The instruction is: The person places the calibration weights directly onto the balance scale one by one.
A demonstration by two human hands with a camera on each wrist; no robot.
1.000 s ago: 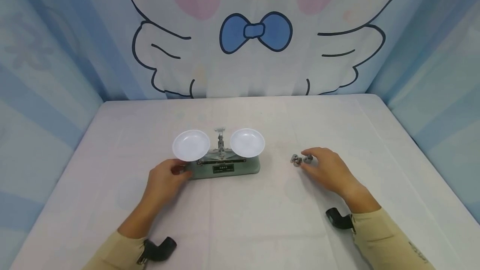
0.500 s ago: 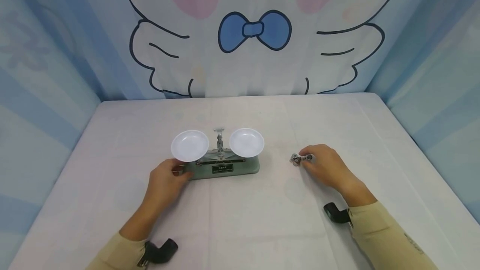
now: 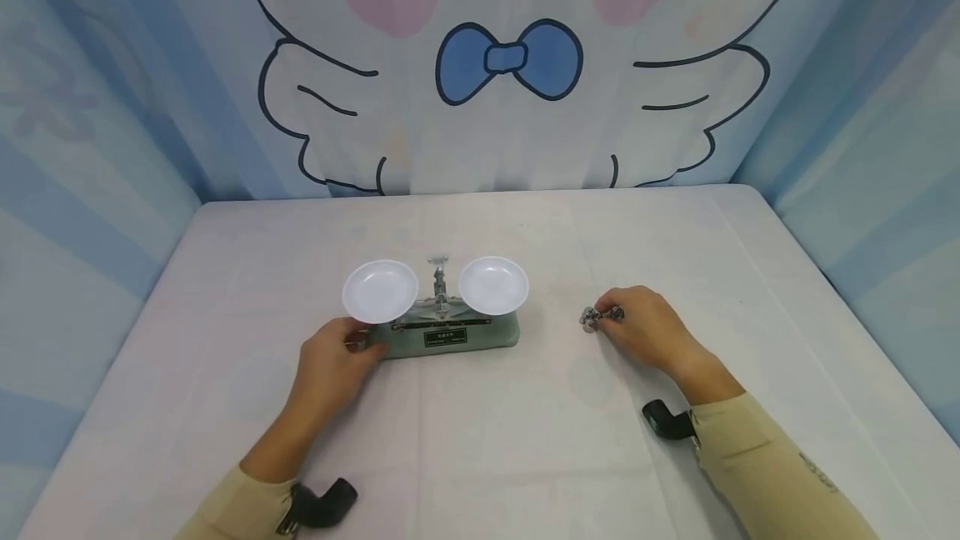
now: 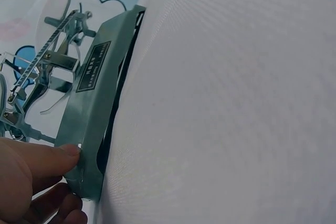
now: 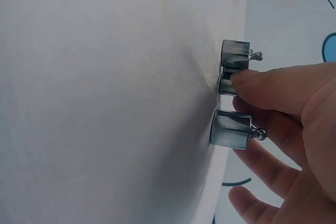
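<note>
A green balance scale [image 3: 450, 338] with two white pans stands left of centre on the table. My left hand [image 3: 330, 365] holds the left end of its base. In the left wrist view, the thumb [image 4: 67, 153] lies on the base's front face and the other fingers curl around the end. My right hand [image 3: 648, 327] is at a small group of shiny metal weights [image 3: 590, 319] to the right. In the right wrist view, its thumb and forefinger pinch a middle weight [image 5: 227, 86], partly hidden by the thumb. Knobbed weights stand on either side, one upper [image 5: 234, 54] and one lower [image 5: 231, 128].
A white cloth covers the table [image 3: 510, 440]. Behind it hangs a curtain [image 3: 510, 140] with a cartoon print, and blue curtains flank both sides. Black wrist mounts [image 3: 324, 504] stick out from both tan sleeves [image 3: 765, 465].
My right hand has shifted slightly left and away from me, and its thumb and forefinger have closed on a weight. The left hand keeps its hold on the scale base.
</note>
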